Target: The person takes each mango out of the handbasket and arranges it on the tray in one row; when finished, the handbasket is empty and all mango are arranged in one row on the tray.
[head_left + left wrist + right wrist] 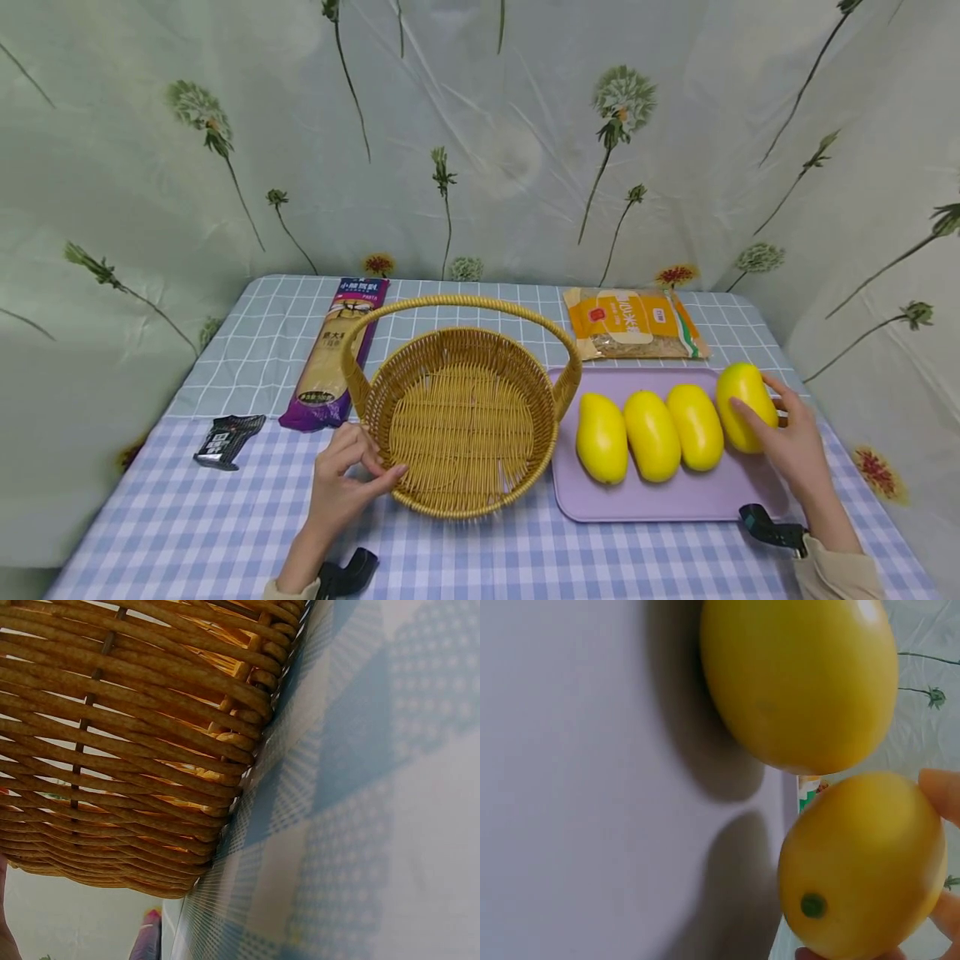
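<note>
A round wicker basket with a tall arched handle stands mid-table. My left hand holds its rim at the front left, thumb on the near edge. The left wrist view shows the basket's woven side close up; that hand is mostly out of it. On the right, my right hand grips the rightmost yellow mango between thumb and fingers. In the right wrist view this mango shows a green stem spot; whether it touches the lilac tray I cannot tell. Three more mangoes lie in a row on the tray.
Left of the basket lies a purple-ended pasta pack, partly behind the handle. A small black packet is farther left. An orange-labelled bag of grain lies behind the tray. A dandelion-print curtain rises behind the table.
</note>
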`<state>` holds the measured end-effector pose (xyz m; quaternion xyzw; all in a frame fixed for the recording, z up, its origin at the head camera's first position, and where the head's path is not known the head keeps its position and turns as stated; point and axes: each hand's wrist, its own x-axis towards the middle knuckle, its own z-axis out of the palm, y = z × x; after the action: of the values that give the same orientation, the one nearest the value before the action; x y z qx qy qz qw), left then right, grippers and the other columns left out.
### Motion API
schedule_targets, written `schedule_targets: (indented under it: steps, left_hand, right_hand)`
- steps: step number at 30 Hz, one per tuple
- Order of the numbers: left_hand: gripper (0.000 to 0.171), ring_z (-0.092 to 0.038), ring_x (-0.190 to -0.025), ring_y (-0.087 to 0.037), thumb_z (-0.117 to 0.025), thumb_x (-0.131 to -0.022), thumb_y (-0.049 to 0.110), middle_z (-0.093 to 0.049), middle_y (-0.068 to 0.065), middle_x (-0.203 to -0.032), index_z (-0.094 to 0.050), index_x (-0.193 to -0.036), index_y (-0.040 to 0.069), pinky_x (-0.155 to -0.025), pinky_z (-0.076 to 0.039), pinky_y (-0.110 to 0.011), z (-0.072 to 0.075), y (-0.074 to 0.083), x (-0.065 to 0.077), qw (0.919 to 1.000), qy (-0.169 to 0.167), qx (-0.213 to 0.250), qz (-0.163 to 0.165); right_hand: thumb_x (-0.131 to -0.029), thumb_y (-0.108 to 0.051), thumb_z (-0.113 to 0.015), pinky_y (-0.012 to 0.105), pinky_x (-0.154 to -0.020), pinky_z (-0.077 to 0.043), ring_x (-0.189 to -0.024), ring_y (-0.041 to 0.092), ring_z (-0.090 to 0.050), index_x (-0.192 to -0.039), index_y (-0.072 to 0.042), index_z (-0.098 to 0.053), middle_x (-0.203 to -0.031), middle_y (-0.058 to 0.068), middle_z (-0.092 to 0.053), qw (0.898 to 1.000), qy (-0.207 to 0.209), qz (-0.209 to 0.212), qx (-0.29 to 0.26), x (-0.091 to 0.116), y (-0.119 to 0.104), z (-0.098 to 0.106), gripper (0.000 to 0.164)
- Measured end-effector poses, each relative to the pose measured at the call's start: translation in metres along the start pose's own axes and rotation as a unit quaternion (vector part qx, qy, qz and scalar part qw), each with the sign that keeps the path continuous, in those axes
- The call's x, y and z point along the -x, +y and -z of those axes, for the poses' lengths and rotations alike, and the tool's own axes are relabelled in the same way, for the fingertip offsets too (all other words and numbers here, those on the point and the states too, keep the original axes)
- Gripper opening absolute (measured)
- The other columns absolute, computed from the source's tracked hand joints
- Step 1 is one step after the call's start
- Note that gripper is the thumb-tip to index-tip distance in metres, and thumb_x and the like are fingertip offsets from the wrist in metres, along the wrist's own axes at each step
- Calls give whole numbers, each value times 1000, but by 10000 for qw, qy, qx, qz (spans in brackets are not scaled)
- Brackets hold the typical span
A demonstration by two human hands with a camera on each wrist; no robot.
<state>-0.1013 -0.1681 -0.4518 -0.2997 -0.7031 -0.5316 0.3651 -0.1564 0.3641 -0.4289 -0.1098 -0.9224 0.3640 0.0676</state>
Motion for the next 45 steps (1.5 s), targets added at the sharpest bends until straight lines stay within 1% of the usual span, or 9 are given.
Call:
schedule_targets:
  steps: [5,12,14,24,28,33,37,42,45]
  left_hand:
    - [33,-44,-68,-16,-82,-73,13,-49,-1,-66,-52,-58,10,-72,-34,-24,0,-1,1,10000,-9,-11,-14]
    - [33,-44,-68,-15,-82,-72,11,-48,0,-66,-53,-59,10,-73,-34,-24,1,0,1,10000,-10,3,-5]
    - [33,-44,-68,-15,-82,-72,12,-48,0,-66,-52,-58,10,-73,-34,-23,1,-1,1,10000,-4,7,-21]
    - [35,-44,-67,-15,-81,-76,18,-48,-1,-65,-52,-58,10,-72,-34,-24,1,-1,1,10000,-15,14,-60]
    - [35,-43,-67,-16,-81,-77,19,-47,-1,-65,-52,-58,10,-72,-34,-24,0,-2,0,10000,-3,14,-72]
    - [34,-43,-68,-17,-81,-76,16,-47,-2,-66,-52,-59,9,-72,-34,-25,-1,-2,-2,10000,-24,39,-50]
    - [35,-43,-68,-17,-81,-76,16,-47,-2,-66,-52,-59,9,-72,-34,-25,-1,-1,-2,10000,-27,48,-10]
    - [36,-43,-68,-16,-81,-76,17,-47,-2,-66,-51,-58,9,-72,-34,-24,0,0,1,10000,-29,17,80]
    - [36,-44,-68,-16,-81,-76,18,-47,-2,-66,-51,-58,9,-71,-34,-24,0,0,2,10000,-25,1,96]
  right_hand:
    - [-95,-41,-52,39,-67,-36,-97,46,-40,-147,2,-20,-127,37,-32,9994,-314,12,121,2,-3,0,75]
    - [-95,-47,-50,52,-73,-39,-102,50,-38,-147,3,-19,-128,38,-32,9977,-575,-196,300,0,-1,-2,78]
    - [-95,-48,-49,54,-74,-39,-102,51,-38,-146,4,-19,-127,39,-32,9970,-648,-220,371,0,-1,-2,79]
    - [-94,-49,-49,55,-75,-40,-99,50,-39,-145,6,-21,-124,40,-33,9952,-787,-172,563,1,-3,-5,80]
    - [-95,-50,-47,54,-73,-40,-97,49,-40,-144,8,-22,-122,40,-35,9937,-887,-109,671,0,-4,-3,80]
    - [-96,-50,-44,64,-82,-37,-102,53,-38,-142,12,-20,-125,43,-31,9911,-1054,-111,803,-2,-6,0,81]
    - [-96,-52,-42,68,-88,-31,-109,57,-34,-141,14,-19,-128,46,-27,9881,-1203,-213,935,-1,-7,1,83]
    - [-96,-53,-42,68,-88,-30,-109,57,-33,-140,17,-16,-127,47,-26,9875,-1208,-261,977,-1,-6,-2,86]
    - [-96,-52,-43,68,-88,-31,-108,57,-34,-139,17,-17,-125,46,-27,9893,-1069,-188,970,0,-5,-3,86]
